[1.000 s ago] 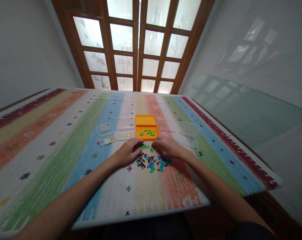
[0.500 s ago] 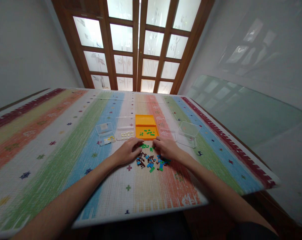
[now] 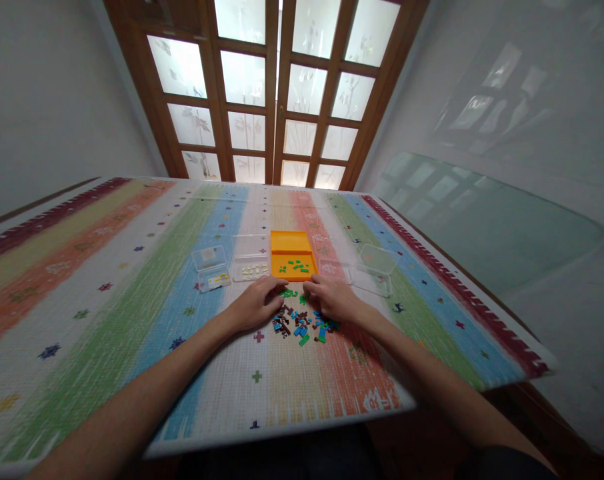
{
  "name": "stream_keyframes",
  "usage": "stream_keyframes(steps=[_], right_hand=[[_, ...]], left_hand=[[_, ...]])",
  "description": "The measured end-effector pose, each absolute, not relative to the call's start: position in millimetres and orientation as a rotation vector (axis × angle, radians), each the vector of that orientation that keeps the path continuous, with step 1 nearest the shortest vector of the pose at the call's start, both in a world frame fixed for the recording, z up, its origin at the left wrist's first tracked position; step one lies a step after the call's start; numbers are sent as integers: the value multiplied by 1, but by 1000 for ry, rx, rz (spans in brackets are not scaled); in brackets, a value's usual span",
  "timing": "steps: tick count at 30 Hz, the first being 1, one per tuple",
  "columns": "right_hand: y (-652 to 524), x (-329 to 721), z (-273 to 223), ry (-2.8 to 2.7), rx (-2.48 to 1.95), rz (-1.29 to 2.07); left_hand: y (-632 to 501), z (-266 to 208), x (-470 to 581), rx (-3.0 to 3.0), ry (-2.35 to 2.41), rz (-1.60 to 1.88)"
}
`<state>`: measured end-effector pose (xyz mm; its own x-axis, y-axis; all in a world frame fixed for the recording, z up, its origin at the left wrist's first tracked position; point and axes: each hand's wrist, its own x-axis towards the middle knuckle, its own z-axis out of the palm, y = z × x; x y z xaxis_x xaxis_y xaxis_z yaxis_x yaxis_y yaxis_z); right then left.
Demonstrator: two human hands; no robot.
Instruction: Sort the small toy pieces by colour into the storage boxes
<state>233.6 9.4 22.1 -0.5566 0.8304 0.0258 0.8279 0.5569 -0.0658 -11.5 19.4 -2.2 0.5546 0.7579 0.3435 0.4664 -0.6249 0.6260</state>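
A pile of small toy building bricks, brown, blue and green, lies on the striped tablecloth between my hands. Resting at the pile's left edge, my left hand has curved fingers, with the thumb apart from them. My right hand is at the upper right of the pile, fingers bent and close together. Its tips are at a green brick; whatever lies between them is hidden. More green bricks lie near my left fingertips. Just beyond both hands, an orange box with its lid open holds several green bricks.
Left of the orange box are a clear case with pale bricks and a clear case with yellow and white pieces. To its right stand two open clear cases, one low and one with a raised lid. The tablecloth reaches the front edge.
My right hand has shifted slightly left, its fingertips now over the green brick near the top of the pile. My left hand stays in place. The view has tilted very slightly.
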Motion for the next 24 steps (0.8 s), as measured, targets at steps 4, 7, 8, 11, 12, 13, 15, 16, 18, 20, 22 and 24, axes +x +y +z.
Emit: stream_keyframes(steps=[4,7,8,11,12,13,15,16,18,20,22,24], right_hand=[[10,234,23,-2722,-1457,96],[11,235,24,-2723,-1453,92],[11,236,24,-2722,-1453,91],[11,237,24,-2712,-1464,97],[10,238,24,-2709,-1468,101],[10,238,24,-2708,-1471,102],[10,237,23,-2716,-1475,91],[10,237,22,-2723,-1478,76],[10,236,21,-2741,-1485,30],[10,235,19,-2754,-1503,-13],[10,235,18,-2760,-1513,-35],[10,235,17,-2762,-1504,-37]], left_hand=[[20,-2,-12,2321,978,840],[19,-2,-12,2317,982,833],[19,-2,-12,2316,984,831],[19,-2,-11,2314,983,835],[19,-2,-11,2312,984,839],[19,-2,-11,2310,985,840],[19,-2,-11,2309,986,840],[19,-2,-11,2310,986,840],[19,-2,-11,2317,980,837],[19,-2,-11,2325,974,833],[19,-2,-11,2331,973,831],[19,-2,-12,2334,972,830]])
